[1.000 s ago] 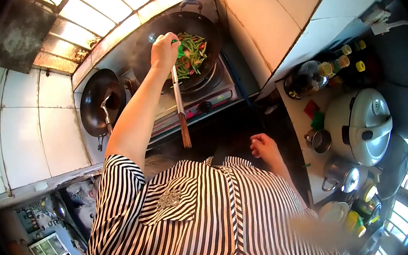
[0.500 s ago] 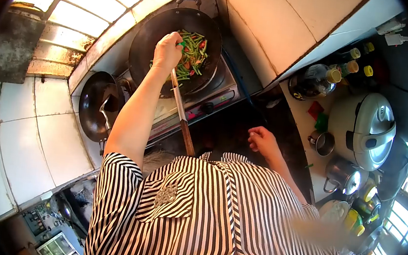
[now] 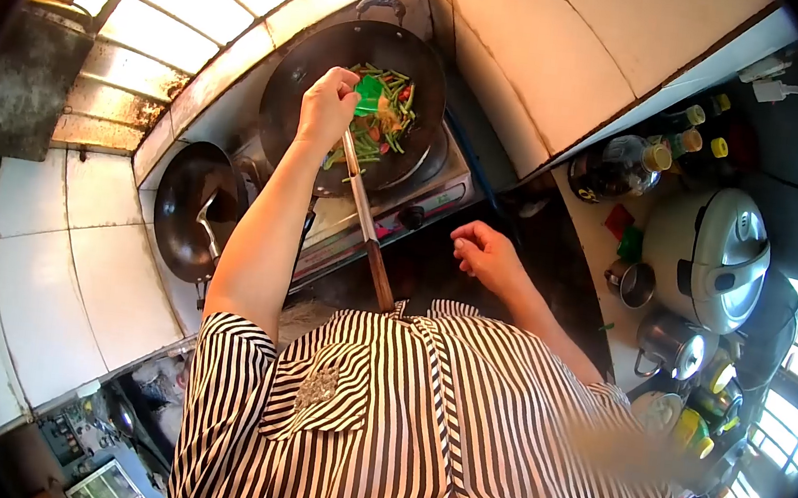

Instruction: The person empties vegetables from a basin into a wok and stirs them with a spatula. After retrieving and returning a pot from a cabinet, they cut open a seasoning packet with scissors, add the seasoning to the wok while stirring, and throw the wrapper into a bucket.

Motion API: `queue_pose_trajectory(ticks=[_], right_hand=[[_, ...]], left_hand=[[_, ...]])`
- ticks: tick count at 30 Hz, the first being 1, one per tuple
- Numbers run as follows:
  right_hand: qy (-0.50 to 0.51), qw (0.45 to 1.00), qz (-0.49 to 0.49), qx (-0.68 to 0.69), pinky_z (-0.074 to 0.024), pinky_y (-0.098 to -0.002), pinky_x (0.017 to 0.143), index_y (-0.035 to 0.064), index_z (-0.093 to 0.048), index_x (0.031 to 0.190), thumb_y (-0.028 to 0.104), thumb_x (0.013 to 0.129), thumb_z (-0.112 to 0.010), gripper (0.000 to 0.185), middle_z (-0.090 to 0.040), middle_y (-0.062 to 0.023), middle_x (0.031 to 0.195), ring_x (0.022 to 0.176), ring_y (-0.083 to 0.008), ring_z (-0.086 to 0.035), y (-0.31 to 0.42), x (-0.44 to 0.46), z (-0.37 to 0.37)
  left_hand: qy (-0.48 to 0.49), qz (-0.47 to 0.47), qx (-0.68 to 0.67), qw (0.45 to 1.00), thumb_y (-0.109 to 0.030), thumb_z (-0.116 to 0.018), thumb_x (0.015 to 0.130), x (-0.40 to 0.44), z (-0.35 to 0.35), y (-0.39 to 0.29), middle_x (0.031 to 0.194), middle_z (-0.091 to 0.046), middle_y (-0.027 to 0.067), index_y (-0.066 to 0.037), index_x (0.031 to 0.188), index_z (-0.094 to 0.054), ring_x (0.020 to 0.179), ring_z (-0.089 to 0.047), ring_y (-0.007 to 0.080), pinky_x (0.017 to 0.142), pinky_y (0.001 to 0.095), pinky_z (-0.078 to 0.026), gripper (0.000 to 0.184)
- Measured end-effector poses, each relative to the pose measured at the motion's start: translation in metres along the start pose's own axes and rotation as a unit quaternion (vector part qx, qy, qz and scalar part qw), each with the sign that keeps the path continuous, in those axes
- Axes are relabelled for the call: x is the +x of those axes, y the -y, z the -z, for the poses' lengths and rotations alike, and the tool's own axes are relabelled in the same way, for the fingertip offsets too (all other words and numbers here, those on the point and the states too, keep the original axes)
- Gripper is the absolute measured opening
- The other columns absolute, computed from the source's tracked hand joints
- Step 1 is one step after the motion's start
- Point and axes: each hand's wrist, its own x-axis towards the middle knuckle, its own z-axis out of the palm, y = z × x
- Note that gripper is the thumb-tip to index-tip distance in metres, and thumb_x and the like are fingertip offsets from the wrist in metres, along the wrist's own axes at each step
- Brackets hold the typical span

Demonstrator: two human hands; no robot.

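Note:
My left hand (image 3: 327, 110) is over the wok (image 3: 296, 68), its fingers pinched on a small green object (image 3: 368, 96), perhaps a packet or scoop. Below it in the wok lie cut green beans (image 3: 394, 132) with red pieces. A long-handled spatula (image 3: 361, 204) rests in the wok, untouched by either hand; its wooden handle end reaches my striped shirt. My right hand (image 3: 484, 251) hangs in front of my body, right of that handle, fingers loosely curled with nothing visible in them.
The wok sits on a gas stove (image 3: 423, 208). A second dark wok (image 3: 191, 213) with a ladle (image 3: 209, 224) is at the left. A counter on the right holds a rice cooker (image 3: 704, 257), bottles (image 3: 622, 165), a metal cup (image 3: 634, 284) and a lidded pot (image 3: 671, 344).
The green object now shows much more, out beyond my left fingers over the beans. My right hand has moved left and up, nearer the spatula handle. The view has shifted slightly.

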Motion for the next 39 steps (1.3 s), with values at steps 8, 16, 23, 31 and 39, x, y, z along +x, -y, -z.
queue_pose_trajectory(ticks=[8,16,23,31,39], right_hand=[[-0.122,0.913,0.376,-0.096,-0.0494,-0.0285,0.072,0.0021,-0.06,0.102,0.005,0.084,-0.059,0.019,-0.063,-0.0111,0.087,0.081,-0.0186,-0.063,0.121,0.066,-0.006],[0.02,0.926,0.295,-0.233,-0.0489,-0.0274,0.071,0.0097,-0.056,0.115,0.003,0.076,-0.065,0.04,-0.06,-0.0096,0.104,0.08,-0.0177,-0.059,0.082,0.046,-0.015],[0.155,0.779,0.44,-0.419,-0.0498,-0.0368,0.082,0.0157,-0.057,0.11,0.008,0.064,-0.073,0.049,-0.039,-0.0132,0.135,0.1,-0.0272,-0.055,0.067,0.026,-0.066],[0.009,0.822,0.515,-0.245,-0.0479,-0.0312,0.073,0.0062,-0.056,0.082,0.003,0.076,-0.071,0.016,-0.054,-0.0162,0.113,0.078,-0.0205,-0.059,0.121,0.02,-0.07],[0.001,0.842,0.498,-0.206,-0.0429,-0.0273,0.082,0.0025,-0.064,0.086,0.009,0.083,-0.067,0.008,-0.055,-0.0123,0.115,0.095,-0.0171,-0.054,0.161,-0.014,-0.043]], left_hand=[[-0.067,-0.086,0.04,0.993,-0.004,-0.063,0.079,-0.004,0.01,0.001,0.075,-0.06,0.0021,-0.007,0.101,-0.057,0.068,-0.057,0.0109,0.065,0.0257,-0.048,0.022],[-0.043,0.194,-0.544,0.815,-0.002,-0.057,0.085,-0.053,0.037,0.021,0.092,-0.063,0.0072,-0.004,0.102,-0.058,0.075,-0.059,0.0147,0.063,0.0264,-0.049,0.017],[-0.005,0.208,-0.713,0.669,-0.004,-0.06,0.086,-0.092,0.037,0.038,0.089,-0.064,0.0049,-0.01,0.095,-0.061,0.075,-0.061,0.0172,0.065,0.0303,-0.05,0.011],[0.049,0.091,-0.794,0.599,-0.02,-0.055,0.091,-0.133,0.063,0.013,0.094,-0.057,0.0044,-0.008,0.103,-0.059,0.083,-0.054,0.0162,0.07,0.0287,-0.045,0.017],[0.089,0.018,-0.838,0.537,-0.019,-0.056,0.091,-0.148,0.071,0.013,0.091,-0.054,0.0042,-0.008,0.099,-0.062,0.082,-0.051,0.0165,0.07,0.0286,-0.044,0.015]])
